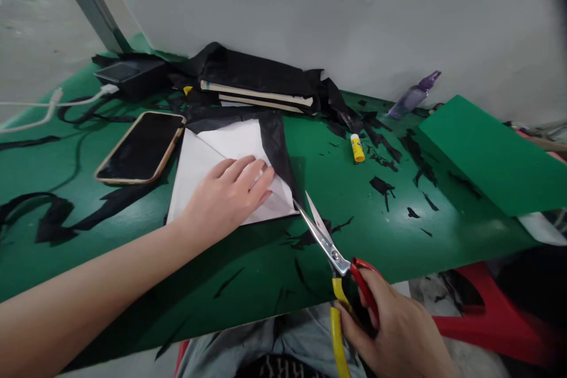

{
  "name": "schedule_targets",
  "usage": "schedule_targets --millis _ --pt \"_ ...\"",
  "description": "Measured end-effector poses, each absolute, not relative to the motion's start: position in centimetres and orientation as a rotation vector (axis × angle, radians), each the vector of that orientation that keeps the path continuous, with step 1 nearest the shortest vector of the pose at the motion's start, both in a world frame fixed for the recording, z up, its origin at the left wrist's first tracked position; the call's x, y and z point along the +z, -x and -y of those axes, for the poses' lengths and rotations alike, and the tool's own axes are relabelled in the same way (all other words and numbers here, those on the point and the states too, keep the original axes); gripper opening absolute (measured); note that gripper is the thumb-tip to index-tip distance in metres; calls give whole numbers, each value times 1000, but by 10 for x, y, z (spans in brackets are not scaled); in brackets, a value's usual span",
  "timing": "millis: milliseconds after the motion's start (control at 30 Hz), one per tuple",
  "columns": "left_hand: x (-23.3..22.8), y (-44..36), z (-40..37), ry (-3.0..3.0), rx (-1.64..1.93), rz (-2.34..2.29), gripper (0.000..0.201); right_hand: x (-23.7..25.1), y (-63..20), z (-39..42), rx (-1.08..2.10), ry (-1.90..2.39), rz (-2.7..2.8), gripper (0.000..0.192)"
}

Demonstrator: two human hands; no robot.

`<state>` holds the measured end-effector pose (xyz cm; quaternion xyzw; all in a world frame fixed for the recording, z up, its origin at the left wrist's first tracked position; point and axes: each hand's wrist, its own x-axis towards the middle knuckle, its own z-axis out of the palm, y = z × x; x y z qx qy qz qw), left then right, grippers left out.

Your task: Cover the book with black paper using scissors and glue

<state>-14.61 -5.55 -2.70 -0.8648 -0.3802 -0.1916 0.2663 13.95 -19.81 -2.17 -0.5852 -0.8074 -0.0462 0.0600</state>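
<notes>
- One view only, head camera, looking down at a green table top (pixel 248 283) littered with black paper scraps.
- Left hand (pixel 228 195): flat, fingers spread, palm down on a folded white paper sheet with a black strip along its right edge (pixel 230 142). It grips nothing, only presses; I read that as pinning the sheet so it can't slide or unfold.
- Right hand (pixel 394 331): wrapped around the handles of steel scissors with one red and one yellow handle (pixel 330 245), at the near table edge. Blades are parted, tips pointing at the sheet's lower right corner, just beside it; contact with the paper can't be confirmed.
- Hands are well apart: one on the sheet, one off its corner.
- Smartphone with a tan case, dark screen up (pixel 142 147), lies just left of the sheet, clear of the blades.
- Yellow glue stick (pixel 357 149) lies on its side right of the sheet, among the scraps.
- Small clear spray bottle with a purple cap (pixel 414 95) lies by the grey wall.
- Large green card sheet (pixel 491 156) sits at far right, partly overhanging the table edge.
- Black fabric bundle with notebooks (pixel 257 80) is pushed back against the wall.
</notes>
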Motion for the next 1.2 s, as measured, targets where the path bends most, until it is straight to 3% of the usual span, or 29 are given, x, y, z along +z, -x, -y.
schedule_targets --millis 533,867,1200 --pt "-28 144 49 2264 -639 1035 20 -16 -135 194 68 1917 2158 34" --pt "-11 133 43 2104 -434 931 29 -25 -135 197 204 2089 1983 31" --pt "-17 135 35 2132 -395 872 19 -30 -130 213 112 2108 2068 38"
